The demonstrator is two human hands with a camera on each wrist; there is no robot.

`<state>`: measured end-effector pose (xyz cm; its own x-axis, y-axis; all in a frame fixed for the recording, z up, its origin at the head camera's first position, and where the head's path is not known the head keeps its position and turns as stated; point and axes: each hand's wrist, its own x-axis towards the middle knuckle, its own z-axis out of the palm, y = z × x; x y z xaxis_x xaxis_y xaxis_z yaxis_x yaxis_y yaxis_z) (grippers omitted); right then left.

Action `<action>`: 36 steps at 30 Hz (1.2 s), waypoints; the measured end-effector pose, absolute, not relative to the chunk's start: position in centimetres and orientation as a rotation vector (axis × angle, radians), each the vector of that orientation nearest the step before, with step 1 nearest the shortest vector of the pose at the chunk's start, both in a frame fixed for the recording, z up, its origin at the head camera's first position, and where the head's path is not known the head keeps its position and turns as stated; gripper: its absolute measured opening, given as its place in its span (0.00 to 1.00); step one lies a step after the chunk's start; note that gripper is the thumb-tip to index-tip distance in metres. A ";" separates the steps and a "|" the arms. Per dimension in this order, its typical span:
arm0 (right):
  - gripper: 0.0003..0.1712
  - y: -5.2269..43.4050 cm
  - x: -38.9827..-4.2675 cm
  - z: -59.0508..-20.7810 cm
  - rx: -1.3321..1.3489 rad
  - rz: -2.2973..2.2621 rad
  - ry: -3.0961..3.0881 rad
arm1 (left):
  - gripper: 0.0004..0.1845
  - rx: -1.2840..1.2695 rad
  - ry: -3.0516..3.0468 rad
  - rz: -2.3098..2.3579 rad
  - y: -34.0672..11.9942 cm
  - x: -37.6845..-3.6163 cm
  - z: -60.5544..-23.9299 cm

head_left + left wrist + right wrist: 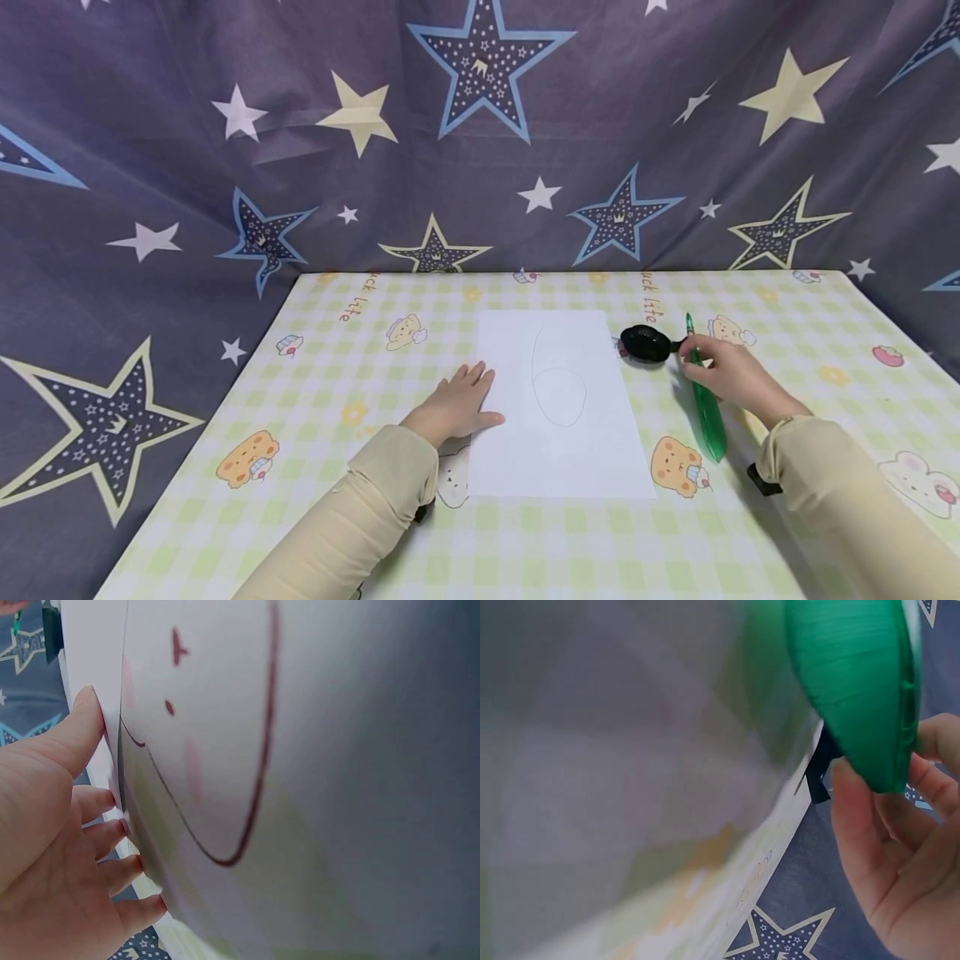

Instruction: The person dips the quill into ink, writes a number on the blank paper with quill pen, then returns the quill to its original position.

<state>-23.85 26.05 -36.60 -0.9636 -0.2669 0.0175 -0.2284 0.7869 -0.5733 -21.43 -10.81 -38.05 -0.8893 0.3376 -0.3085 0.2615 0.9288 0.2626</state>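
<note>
A sheet of white paper [510, 454] lies on the table, marked with a thin drawn line shaped like a 6 [558, 426]. My left hand [457, 407] rests on its left edge, fingers spread and thumb on the sheet. To the right of the paper, my right hand [727, 371] pinches a long green feather-like pen [708, 421], its thin tip away from me and its broad end towards my sleeve. In the right wrist view, that green end [855, 682] tapers down between thumb and fingers. A black spoon-like thing [645, 344] has its handle right at these fingertips.
A green and white checked cloth [300, 533] printed with cartoon figures covers the table. Behind it hangs a dark curtain [465, 192] with stars. Dark straps show at both sleeves, such as the right one [763, 481].
</note>
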 end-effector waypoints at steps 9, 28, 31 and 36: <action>0.06 25.9 -23.9 -37.1 -0.447 -0.788 2.968 | 0.40 0.445 2.736 0.305 -10.9 -21.5 -38.1; 0.17 25.2 -24.3 -37.5 -0.433 -0.625 2.988 | 0.40 0.434 2.734 0.295 -10.9 -21.5 -38.3; 0.17 25.1 -24.2 -37.5 -0.437 -0.597 2.986 | 0.40 0.436 2.736 0.293 -10.9 -21.6 -38.3; 0.16 25.0 -24.2 -37.6 -0.439 -0.544 2.992 | 0.40 0.439 2.735 0.301 -10.9 -21.6 -38.4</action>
